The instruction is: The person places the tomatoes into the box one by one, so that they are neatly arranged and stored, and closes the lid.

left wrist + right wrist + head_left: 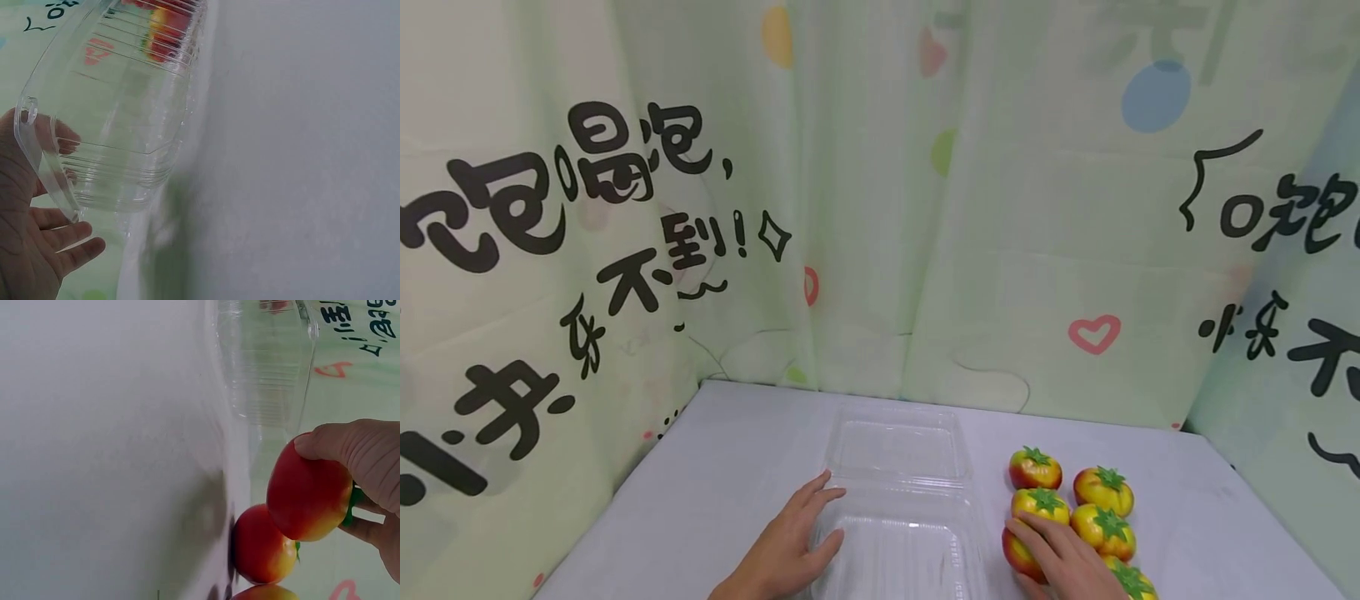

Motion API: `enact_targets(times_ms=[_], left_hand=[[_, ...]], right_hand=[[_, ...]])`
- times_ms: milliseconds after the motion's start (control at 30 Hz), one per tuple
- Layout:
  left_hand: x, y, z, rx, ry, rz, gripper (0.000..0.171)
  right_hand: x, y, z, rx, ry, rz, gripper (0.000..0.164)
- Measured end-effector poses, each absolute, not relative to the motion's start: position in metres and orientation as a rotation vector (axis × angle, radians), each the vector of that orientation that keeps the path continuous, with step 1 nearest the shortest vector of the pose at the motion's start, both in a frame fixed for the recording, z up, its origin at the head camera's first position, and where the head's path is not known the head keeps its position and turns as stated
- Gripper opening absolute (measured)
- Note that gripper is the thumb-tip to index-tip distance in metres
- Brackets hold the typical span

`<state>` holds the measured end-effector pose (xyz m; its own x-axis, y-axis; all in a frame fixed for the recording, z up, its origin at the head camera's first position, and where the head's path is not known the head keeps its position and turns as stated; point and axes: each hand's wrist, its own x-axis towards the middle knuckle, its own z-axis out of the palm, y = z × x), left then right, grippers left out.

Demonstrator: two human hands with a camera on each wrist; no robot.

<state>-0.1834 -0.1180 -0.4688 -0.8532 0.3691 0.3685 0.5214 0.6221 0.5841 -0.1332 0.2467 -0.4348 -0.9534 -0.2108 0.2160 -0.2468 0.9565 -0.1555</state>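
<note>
My right hand [1067, 558] grips a red-and-yellow tomato [309, 490] with a green leafy top, thumb on one side and fingers around the other. In the right wrist view it is raised above another tomato [262, 544]. My left hand [786, 542], fingers spread, is at the left side of a clear plastic clamshell box [898, 533], near its hinge. The left wrist view shows part of that hand [37, 219] through the box's transparent wall [112, 125]. The lid [898, 450] lies folded back, away from me.
Several more tomatoes stand in two rough rows right of the box, among them one at the back [1035, 468] and one farther right [1103, 492]. A pale cloth covers the table [722, 467]. Printed curtains [880, 208] hang behind it and on both sides.
</note>
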Motion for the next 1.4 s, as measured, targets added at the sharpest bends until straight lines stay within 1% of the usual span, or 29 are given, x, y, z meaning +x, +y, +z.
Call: enact_targets(times_ms=[133,533,833,1400], left_hand=[[-0.186,-0.117,-0.47,-0.717,-2.623,-1.084,0.042],[-0.189,-0.114,-0.473,-0.7,-2.594,-1.19,0.048],[-0.191,-0.114,-0.473,-0.697,-2.584,-1.23,0.047],[-0.198,-0.111,-0.478,-0.717,-2.56,-1.212,0.047]], right_hand=[[-0.134,0.241,-0.426,0.336,-2.947,0.301,0.066],[-0.137,0.224,-0.409,0.515,-2.762,0.224,0.07],[-0.14,0.208,-0.399,0.49,-2.697,0.322,0.071],[-0.149,0.185,-0.394,0.581,-2.694,0.497,0.066]])
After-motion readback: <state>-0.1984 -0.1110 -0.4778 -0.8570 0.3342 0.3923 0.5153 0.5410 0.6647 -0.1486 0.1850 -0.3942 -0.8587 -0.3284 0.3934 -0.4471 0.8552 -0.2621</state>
